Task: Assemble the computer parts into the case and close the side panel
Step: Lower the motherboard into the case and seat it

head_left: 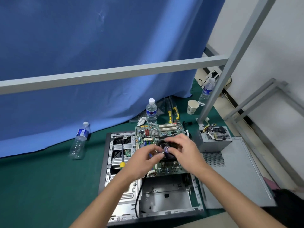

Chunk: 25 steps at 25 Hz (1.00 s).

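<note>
The open computer case (105, 162) lies flat on the green table. A green motherboard (153, 132) rests across its upper part. A black CPU cooler fan (167, 156) sits on the board. My left hand (143, 162) pinches the fan's left edge with curled fingers. My right hand (184, 150) grips the fan from the right, thumb on top. The grey power supply (215, 140) with its loose cables stands right of the case. The side panel (238, 175) lies flat beside it. A yellow-handled screwdriver (122, 155) lies inside the case at the left.
Three water bottles stand or lean on the table: one at the left (79, 140), one behind the board (151, 112), one at the back right (206, 92). A paper cup (192, 106) and yellow-handled tools (172, 112) lie at the back. A grey metal frame (115, 73) crosses above.
</note>
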Available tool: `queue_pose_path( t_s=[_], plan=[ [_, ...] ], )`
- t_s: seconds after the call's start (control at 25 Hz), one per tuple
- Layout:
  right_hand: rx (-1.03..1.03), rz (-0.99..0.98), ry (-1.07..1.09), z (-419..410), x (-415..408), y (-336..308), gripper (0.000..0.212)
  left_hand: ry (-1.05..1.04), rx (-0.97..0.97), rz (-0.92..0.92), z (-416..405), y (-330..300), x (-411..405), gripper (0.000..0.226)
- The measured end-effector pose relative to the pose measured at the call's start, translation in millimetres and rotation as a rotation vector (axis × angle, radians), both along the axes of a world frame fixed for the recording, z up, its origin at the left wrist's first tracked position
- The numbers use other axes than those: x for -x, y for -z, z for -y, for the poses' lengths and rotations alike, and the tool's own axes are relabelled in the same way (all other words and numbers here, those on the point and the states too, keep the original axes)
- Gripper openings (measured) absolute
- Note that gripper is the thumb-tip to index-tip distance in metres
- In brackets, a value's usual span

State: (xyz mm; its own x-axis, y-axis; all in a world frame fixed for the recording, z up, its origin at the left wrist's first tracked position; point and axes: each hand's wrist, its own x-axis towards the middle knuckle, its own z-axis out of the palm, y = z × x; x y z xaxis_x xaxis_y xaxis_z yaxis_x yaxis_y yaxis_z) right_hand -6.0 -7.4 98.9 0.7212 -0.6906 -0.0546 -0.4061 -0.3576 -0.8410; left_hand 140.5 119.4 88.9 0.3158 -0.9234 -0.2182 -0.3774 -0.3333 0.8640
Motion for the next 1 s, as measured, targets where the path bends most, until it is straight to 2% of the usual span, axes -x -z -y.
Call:
queue_pose_path(
  t_s=[0.08,0.12,0.2,0.28,0.36,0.44,0.6,0.68,0.88,0.96,1.0],
  plan=[
    [-0.156,0.11,0.134,-1.5,-10.8,-2.2,0.03,-0.01,0.006,0.068,-2.5,2.3,-9.8,0.015],
    [-0.187,0.135,0.178,-1.7,-14.9,-1.8,0.03,-0.035,-0.005,0.041,-4.7,3.4,-15.1,0.018],
    [-0.19,0.12,0.188,-4.9,-20.8,1.1,0.028,-0.066,-0.032,-0.039,-8.7,6.2,-23.5,0.017],
    [-0.191,0.102,0.183,-11.1,-25.1,4.1,0.027,-0.07,-0.052,-0.02,-10.8,6.9,-27.4,0.01],
    [-0.221,0.115,0.192,-16.7,-28.1,6.3,0.028,-0.046,-0.031,0.031,-11.0,5.5,-27.9,0.023],
    [-0.259,0.145,0.16,-20.6,-29.3,5.9,0.028,-0.008,0.013,0.003,-7.4,0.2,-24.8,0.03],
    [-0.472,0.307,0.177,-15.1,-28.0,1.4,0.025,-0.047,0.124,-0.105,5.8,-5.5,-17.2,0.005],
    [-0.587,0.374,0.179,-9.8,-24.6,1.0,0.021,-0.085,0.151,-0.127,8.7,-6.2,-15.4,0.012],
    [-0.753,0.362,0.182,1.7,-20.3,2.5,0.017,-0.233,0.134,-0.443,17.8,-5.7,-0.3,0.01],
    [-0.746,0.331,0.142,9.1,-15.4,4.9,0.018,-0.298,0.084,-0.537,19.7,-2.0,3.5,0.01],
    [-0.674,0.283,0.108,14.0,-12.9,6.7,0.019,-0.339,0.059,-0.582,19.2,-0.2,3.5,0.011]
  ],
)
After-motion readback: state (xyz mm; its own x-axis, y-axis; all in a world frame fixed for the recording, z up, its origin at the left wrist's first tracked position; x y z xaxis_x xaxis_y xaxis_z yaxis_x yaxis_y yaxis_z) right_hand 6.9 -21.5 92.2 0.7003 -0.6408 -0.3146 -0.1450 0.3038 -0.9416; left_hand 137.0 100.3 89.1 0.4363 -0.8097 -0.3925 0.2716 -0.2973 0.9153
